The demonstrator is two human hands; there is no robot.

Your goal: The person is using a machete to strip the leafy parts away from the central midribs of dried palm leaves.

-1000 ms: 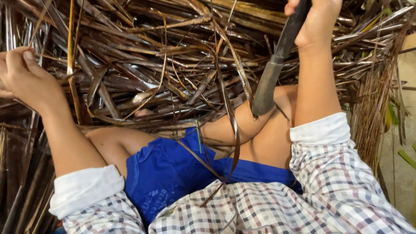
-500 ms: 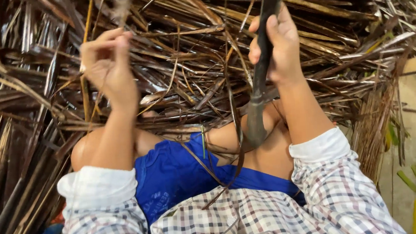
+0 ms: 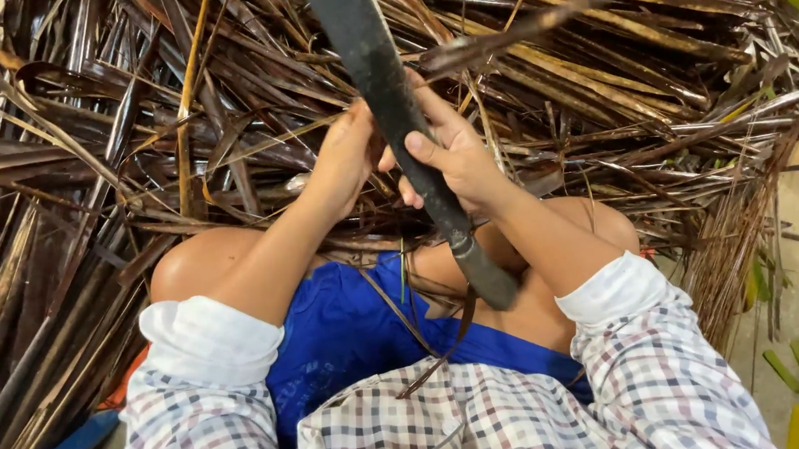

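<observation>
Blade (image 3: pixel 369 73) rises over the leaf pile (image 3: pixel 600 91), right hand (image 3: pixel 457 166) clamped on it above the handle (image 3: pixel 486 275). Left hand (image 3: pixel 345 157), just beside the blade, pinches a strip; judged best stripped slowly, fingers off the edge.

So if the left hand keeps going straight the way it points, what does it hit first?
The left hand points up and away into the pile of dried brown leaf stalks. It would probably meet those first, though depth is hard to judge; the dark blade lies just beside it.

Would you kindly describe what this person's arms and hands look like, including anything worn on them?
Both hands, left hand and right hand, are bare, without gloves. Both forearms are bare too; the checked shirt sleeves in white, grey and reddish lines are rolled up, showing white cuffs.
</observation>
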